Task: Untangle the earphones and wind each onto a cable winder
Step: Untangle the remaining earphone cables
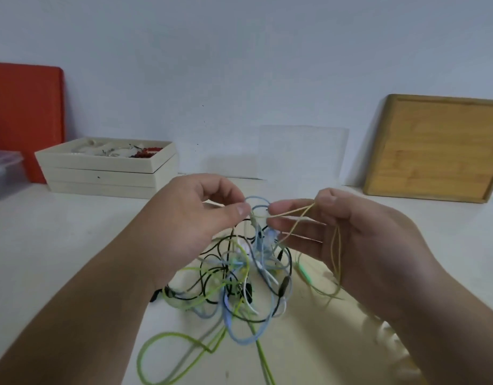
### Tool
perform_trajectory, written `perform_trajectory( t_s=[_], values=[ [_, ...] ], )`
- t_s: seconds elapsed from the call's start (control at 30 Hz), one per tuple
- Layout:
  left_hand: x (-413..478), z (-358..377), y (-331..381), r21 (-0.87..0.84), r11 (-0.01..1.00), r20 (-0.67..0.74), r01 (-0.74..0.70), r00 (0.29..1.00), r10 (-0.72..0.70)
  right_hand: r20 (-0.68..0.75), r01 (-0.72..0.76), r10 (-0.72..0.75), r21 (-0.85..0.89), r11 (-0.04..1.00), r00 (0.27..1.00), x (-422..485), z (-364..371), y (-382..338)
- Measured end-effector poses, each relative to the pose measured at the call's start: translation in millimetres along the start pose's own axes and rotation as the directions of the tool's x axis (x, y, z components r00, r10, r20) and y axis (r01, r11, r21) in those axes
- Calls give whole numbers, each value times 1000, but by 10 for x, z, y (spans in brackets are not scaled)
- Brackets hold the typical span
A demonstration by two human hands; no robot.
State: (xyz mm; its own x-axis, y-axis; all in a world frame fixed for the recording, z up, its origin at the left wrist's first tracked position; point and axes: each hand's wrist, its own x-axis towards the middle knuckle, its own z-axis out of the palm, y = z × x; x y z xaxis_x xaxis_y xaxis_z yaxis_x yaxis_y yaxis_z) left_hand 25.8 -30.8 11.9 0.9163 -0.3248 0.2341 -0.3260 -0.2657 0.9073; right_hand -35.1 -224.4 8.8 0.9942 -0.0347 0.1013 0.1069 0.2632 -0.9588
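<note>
A tangle of earphone cables (239, 276) in green, light blue, black and white hangs over the white table (59, 245), its lower loops resting on the surface. My left hand (192, 215) pinches a light blue loop at the top of the tangle between thumb and fingers. My right hand (351, 237) faces it, pinching a thin yellowish cable (295, 211) that loops over the index finger and trails down across the palm. A green cable loop (167, 354) lies near the front edge. No cable winder is in view.
Stacked cream trays (106, 170) with small trinkets stand at the back left, beside a red board (25, 115) and a clear plastic box (3, 173). A wooden tray (434, 148) leans on the wall at the back right. A clear sheet (303, 151) stands behind the hands.
</note>
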Motion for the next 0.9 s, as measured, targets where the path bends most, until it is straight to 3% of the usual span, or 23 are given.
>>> perform_trajectory(
  t_s=[0.17, 0.37, 0.47, 0.6, 0.73, 0.83, 0.9],
  values=[
    [-13, 66, 54, -82, 995, -46, 60, 997, -64, 4, -11, 11, 6, 1000, 1000, -23, 47, 14],
    [10, 59, -13, 112, 990, -83, 90, 993, -81, 39, -2, -4, 163, 987, 999, 3, -2, -3],
    [31, 74, -8, -139, 981, -99, 134, 984, -149, 4, 7, -8, 145, 989, 1000, 3, -34, -1],
    [86, 34, 16, -483, 863, -186, 148, 946, -266, -7, 1, -1, 56, 998, 1000, 20, -52, 36],
    [64, -6, 60, -701, 683, -34, 205, 947, -318, -43, 31, -32, -28, 999, 999, 25, -28, 61],
    [44, -24, 20, -579, 800, -49, 158, 973, -227, -84, 65, -70, -54, 996, 994, 30, -25, 73],
    [29, -51, -10, -280, 953, -97, 114, 984, -147, -104, 75, -76, -15, 997, 992, 39, -21, 68]
  ],
)
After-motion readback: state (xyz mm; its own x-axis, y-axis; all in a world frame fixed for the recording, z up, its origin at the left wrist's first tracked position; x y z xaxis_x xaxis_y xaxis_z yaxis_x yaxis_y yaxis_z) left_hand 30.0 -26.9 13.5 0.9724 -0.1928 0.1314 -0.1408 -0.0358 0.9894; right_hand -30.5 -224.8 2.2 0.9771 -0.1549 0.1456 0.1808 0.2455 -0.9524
